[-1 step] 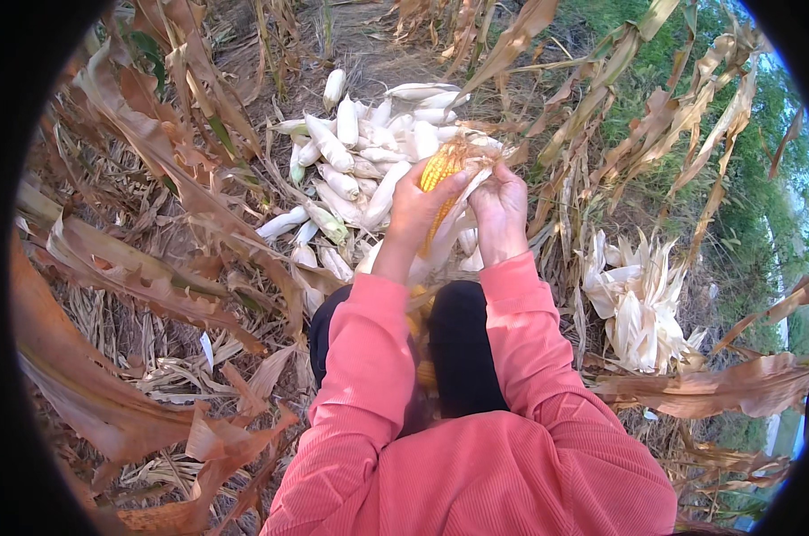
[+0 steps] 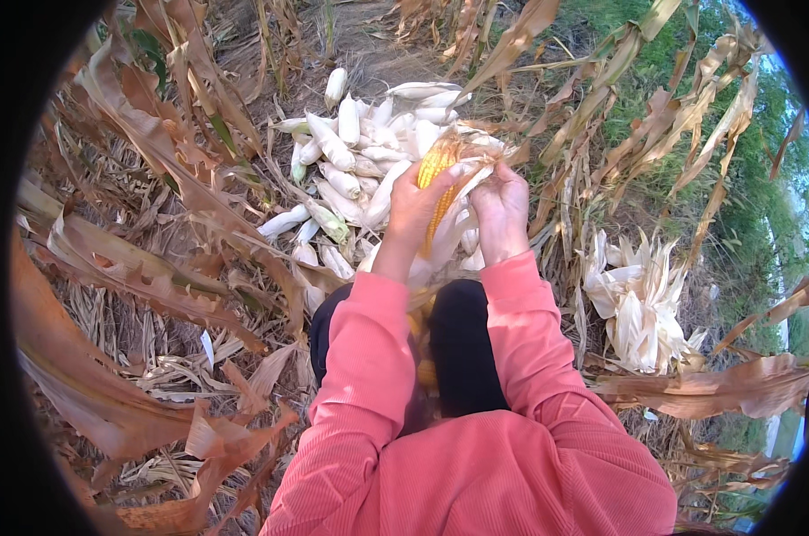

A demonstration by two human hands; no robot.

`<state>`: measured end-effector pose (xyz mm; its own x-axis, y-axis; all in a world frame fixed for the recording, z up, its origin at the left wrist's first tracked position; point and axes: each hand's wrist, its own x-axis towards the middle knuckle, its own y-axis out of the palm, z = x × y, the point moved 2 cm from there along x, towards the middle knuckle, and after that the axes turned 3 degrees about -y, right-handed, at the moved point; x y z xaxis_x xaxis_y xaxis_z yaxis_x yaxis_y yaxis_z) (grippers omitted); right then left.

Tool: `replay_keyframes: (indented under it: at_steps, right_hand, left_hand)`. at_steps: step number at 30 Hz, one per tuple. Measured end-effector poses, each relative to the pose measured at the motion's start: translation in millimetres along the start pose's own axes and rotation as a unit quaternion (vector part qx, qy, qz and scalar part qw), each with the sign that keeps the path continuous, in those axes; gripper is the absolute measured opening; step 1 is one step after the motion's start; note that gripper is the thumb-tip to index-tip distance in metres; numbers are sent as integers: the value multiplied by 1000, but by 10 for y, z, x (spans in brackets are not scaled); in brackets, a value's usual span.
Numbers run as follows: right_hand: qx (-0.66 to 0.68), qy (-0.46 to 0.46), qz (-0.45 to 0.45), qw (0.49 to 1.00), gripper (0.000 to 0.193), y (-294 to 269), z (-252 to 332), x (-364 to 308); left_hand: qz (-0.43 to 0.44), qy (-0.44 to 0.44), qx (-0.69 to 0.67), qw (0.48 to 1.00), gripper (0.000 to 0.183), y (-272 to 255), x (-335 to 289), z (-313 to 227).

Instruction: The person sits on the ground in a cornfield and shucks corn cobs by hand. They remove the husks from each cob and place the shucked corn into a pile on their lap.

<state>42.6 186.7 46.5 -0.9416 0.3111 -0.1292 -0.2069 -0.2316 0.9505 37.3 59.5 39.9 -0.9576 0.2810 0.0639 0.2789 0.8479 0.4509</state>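
An ear of corn [image 2: 437,164] with yellow kernels showing is held upright at a tilt above the pile. My left hand [image 2: 408,219] is wrapped round its left side, the thumb lying across the kernels. Closed on the pale husk [image 2: 478,171] at the right of the ear is my right hand [image 2: 501,213]. Brown silk [image 2: 462,150] hangs at the top of the ear. Just beyond my hands lies a heap of unpeeled, pale-husked corn ears [image 2: 337,152]. Part of the husk is hidden behind my fingers.
Several yellow cobs [image 2: 427,371] show between my dark-trousered knees [image 2: 462,348]. A bundle of stripped husks [image 2: 641,308] lies to the right. Dry corn stalks and leaves [image 2: 110,286] crowd the left side, and more [image 2: 690,152] hang at the right before green growth.
The ear has shifted very slightly to the left in my hands. Both hands keep their hold.
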Motion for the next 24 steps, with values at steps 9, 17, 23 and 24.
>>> replay_keyframes:
  at_steps: [9,17,23,24]
  right_hand:
    - [-12,-14,42,999,12,-754,446,79]
    - [-470,-74,-92,875,7,-1984,651,-21]
    - [-817,-390,62,421,48,-1085,590,-173]
    - [-782,-415,92,455,59,-821,550,-237]
  left_hand:
    - [-249,21,-181,951,45,-477,104,-88]
    - [-262,135,-202,934,43,-485,125,-146]
    - [-220,165,-133,952,45,-465,23,-283]
    - [-223,168,-123,952,45,-446,16,-306]
